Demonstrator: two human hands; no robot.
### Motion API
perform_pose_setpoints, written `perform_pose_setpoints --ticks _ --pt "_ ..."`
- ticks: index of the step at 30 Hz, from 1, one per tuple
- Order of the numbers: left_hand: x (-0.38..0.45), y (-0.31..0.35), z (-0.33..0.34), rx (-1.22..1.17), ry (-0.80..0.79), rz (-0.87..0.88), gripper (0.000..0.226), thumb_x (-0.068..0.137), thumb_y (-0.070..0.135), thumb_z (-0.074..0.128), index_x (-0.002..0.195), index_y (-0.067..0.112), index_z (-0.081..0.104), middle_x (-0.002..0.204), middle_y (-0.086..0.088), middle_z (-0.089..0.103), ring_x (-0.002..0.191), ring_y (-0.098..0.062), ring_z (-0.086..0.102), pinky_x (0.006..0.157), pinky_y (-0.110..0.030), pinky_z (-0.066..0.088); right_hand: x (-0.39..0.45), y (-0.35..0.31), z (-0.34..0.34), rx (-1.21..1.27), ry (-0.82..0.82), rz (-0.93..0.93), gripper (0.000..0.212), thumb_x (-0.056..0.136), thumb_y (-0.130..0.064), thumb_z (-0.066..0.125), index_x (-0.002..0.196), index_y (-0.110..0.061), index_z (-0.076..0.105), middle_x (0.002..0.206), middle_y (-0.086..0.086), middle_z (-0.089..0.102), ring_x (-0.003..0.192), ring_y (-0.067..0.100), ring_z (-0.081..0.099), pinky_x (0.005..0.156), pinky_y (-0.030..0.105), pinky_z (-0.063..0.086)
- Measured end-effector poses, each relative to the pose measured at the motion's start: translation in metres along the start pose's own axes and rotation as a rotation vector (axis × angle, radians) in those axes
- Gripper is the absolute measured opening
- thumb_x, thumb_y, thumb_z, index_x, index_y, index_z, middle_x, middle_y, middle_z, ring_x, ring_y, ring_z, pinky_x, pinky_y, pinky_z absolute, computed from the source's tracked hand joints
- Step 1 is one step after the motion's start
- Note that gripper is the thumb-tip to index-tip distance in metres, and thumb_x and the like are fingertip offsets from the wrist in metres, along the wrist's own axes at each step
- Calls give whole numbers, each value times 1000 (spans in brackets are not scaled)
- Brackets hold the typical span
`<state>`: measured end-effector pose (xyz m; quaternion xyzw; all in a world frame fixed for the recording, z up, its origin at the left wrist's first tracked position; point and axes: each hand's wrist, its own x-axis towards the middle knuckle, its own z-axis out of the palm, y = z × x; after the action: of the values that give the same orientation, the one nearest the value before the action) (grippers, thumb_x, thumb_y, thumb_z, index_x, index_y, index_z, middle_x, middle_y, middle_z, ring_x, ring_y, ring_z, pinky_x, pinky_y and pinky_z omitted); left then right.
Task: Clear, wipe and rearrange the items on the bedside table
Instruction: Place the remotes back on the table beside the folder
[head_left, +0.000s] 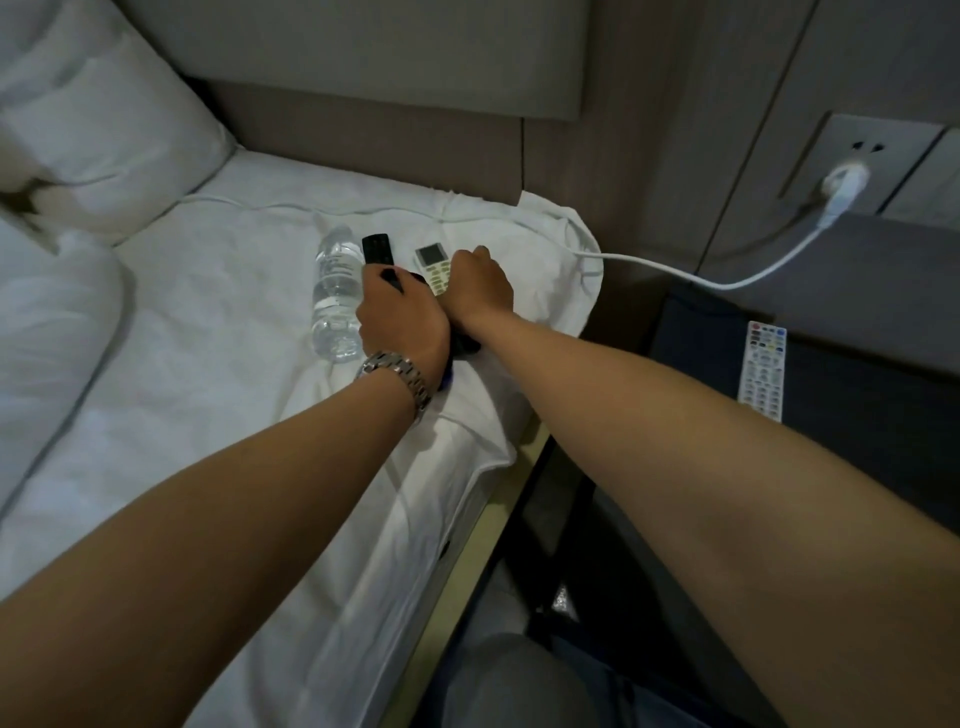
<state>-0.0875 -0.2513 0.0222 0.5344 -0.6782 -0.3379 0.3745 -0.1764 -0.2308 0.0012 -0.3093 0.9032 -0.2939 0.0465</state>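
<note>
Black remote (376, 248) | gripped by left hand (402, 317) | right hand (480, 283) curled on white remote (435, 267)

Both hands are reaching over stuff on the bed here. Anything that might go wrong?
The bottle lies on its side beside the left hand, so a nudge could roll it. The white remote sits half under the right hand near the mattress corner and might slip off. The cable could snag an arm.

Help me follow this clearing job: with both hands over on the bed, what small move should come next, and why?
Probably let go of the black remote that the left hand grips and lay it on the bed sheet beside the water bottle. The white remote still lies on the bedside table, so a free hand seems needed to fetch it before wiping.
</note>
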Motion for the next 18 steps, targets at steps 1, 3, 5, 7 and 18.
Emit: perform_pose_setpoints --ticks 1,3,5,7,18 --pt "0 0 0 5 -1 0 27 101 32 36 102 17 59 87 1 61 75 -21 55 68 -31 38 -2 0 -1 29 6 12 52 86 -49 67 116 -9 56 126 13 49 110 32 54 79 37 44" --pt "-3 3 -1 -5 -16 -29 28 102 32 36 106 17 58 89 1 59 78 -22 53 71 -30 35 -8 2 -7 114 34 27 55 84 -52 69 116 -10 55 123 12 50 107 31 56 77 33 44" --pt "-4 11 -3 -60 -14 -91 32 104 34 34 113 15 58 99 -4 63 86 -24 55 74 -29 34 -17 10 -16 241 84 35 50 85 -42 69 119 -9 52 123 11 49 105 30 57 75 29 40" --pt "-6 17 -5 -143 -2 -134 38 106 35 31 121 12 58 113 -10 66 99 -28 59 78 -28 32 -28 21 -25 377 117 82 50 84 -34 69 122 -8 50 123 11 49 105 27 56 77 28 40" --pt "-78 73 -19 -475 -464 -213 68 102 59 20 127 9 58 122 -12 65 108 -30 62 101 -45 48 -138 59 -94 810 30 222 18 82 -31 67 91 -15 67 78 2 66 70 17 63 60 31 52"
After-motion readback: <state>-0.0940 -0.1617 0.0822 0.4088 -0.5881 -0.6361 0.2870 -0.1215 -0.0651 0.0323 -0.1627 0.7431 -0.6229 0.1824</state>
